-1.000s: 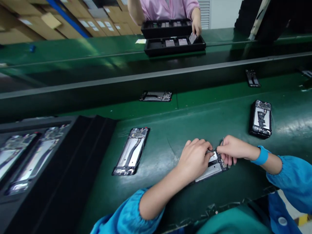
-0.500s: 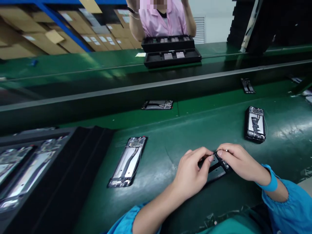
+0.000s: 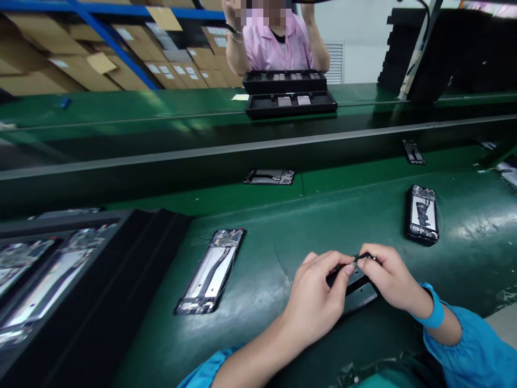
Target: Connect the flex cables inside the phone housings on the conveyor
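Observation:
An opened phone (image 3: 361, 297) with a silvery inside and a dark ribbon strip is held tilted just above the green bench at lower right. My left hand (image 3: 317, 291) grips its left edge, thumb and forefinger pinched near the far end. From the other side my right hand (image 3: 391, 277) closes on the same end, its thumb and forefinger meeting the left fingertips. Whatever small part lies between the fingertips is hidden. Left of my hands lies another opened phone (image 3: 212, 272) with its board and ribbon cable showing.
A black tray (image 3: 133, 269) of opened phones stands at left. A stack of opened phones (image 3: 422, 214) sits at right. Further phones (image 3: 270, 177) lie beyond, before a raised ledge (image 3: 202, 148). Across it, a person in pink (image 3: 297, 46) sits behind black trays (image 3: 291, 105).
My right hand has shifted slightly left, fingers now closer to my left fingertips and covering the phone's far end. The phone has turned a little. The view has tilted slightly.

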The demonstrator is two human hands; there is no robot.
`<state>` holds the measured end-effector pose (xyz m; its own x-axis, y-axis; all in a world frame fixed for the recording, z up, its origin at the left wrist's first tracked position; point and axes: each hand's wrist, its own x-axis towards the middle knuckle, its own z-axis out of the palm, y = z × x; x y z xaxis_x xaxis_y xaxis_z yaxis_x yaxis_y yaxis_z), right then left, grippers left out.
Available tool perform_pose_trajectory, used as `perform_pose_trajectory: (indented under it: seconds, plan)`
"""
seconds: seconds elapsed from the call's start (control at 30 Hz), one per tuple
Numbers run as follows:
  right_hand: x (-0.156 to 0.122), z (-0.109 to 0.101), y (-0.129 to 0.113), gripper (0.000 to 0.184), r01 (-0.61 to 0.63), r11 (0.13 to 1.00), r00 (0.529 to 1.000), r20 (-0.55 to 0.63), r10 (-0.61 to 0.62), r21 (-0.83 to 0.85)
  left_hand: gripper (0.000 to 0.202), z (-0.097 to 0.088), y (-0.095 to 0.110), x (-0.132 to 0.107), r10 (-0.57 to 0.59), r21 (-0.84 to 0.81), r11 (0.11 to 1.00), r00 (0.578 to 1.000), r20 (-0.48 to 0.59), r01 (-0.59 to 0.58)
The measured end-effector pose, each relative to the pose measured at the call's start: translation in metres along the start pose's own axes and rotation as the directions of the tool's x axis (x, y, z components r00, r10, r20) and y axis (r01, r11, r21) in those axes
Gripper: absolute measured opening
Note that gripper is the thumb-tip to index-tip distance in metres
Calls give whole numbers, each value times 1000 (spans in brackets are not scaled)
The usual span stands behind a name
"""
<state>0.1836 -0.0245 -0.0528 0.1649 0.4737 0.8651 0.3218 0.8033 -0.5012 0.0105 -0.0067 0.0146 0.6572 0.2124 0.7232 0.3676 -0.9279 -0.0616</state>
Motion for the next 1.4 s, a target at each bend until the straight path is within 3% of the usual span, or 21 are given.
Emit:
perform_pose_trajectory:
  seconds: [0.23, 0.43, 0.53, 0.6, 0.63, 0.67, 0.77, 0.9, 0.97, 1.07, 1.13, 1.2, 1.27, 1.33, 1.4]
  plan:
    - [17, 2, -1, 46, -52, 993, 996, 75, 45, 105, 23, -5, -6, 11, -71, 8, 997, 997, -32, 71]
    - [23, 8, 2, 44, -45, 997, 999, 27, 43, 64, 24, -5, -6, 11, -87, 17, 996, 996, -34, 88]
    - [46, 6, 1, 38, -60, 983, 994, -81, 75, 176, 26, -20, -16, 31, -33, 99, 994, 998, -55, 39]
    - [75, 1, -3, 34, -108, 925, 958, -210, 194, 363, 34, -44, -31, 63, -34, 193, 979, 982, -183, 70]
    - [92, -2, -5, 33, -137, 877, 925, -257, 280, 461, 40, -59, -42, 82, -87, 212, 965, 953, -292, 153]
    - [110, -5, -7, 32, -160, 846, 905, -267, 332, 509, 42, -76, -54, 103, -216, 187, 932, 890, -402, 310]
    - [160, -10, -11, 27, -162, 815, 885, -284, 370, 556, 51, -124, -91, 160, -416, 126, 818, 729, -544, 561]
    - [195, -8, -7, 28, -141, 811, 886, -293, 359, 568, 71, -156, -122, 203, -619, 6, 660, 548, -562, 752]
    - [198, -5, -2, 34, -137, 822, 898, -281, 339, 553, 67, -160, -128, 214, -680, -46, 616, 501, -535, 786]
    - [190, -2, 4, 42, -110, 864, 915, -291, 281, 491, 46, -164, -123, 224, -707, -111, 646, 538, -460, 755]
    - [182, 1, 6, 42, -88, 900, 928, -294, 231, 427, 37, -166, -113, 222, -705, -176, 690, 597, -384, 702]
    - [172, 5, 6, 34, -96, 926, 949, -246, 195, 365, 41, -162, -99, 210, -688, -257, 726, 661, -301, 638]
    - [163, 12, 2, 29, -151, 934, 972, -122, 199, 323, 57, -147, -84, 186, -654, -331, 748, 725, -217, 575]
    - [155, 21, -4, 45, -232, 933, 972, 25, 234, 275, 65, -121, -72, 149, -619, -386, 753, 772, -141, 533]
    - [147, 28, -10, 56, -283, 933, 959, 99, 267, 221, 72, -87, -63, 106, -603, -462, 726, 794, -73, 509]
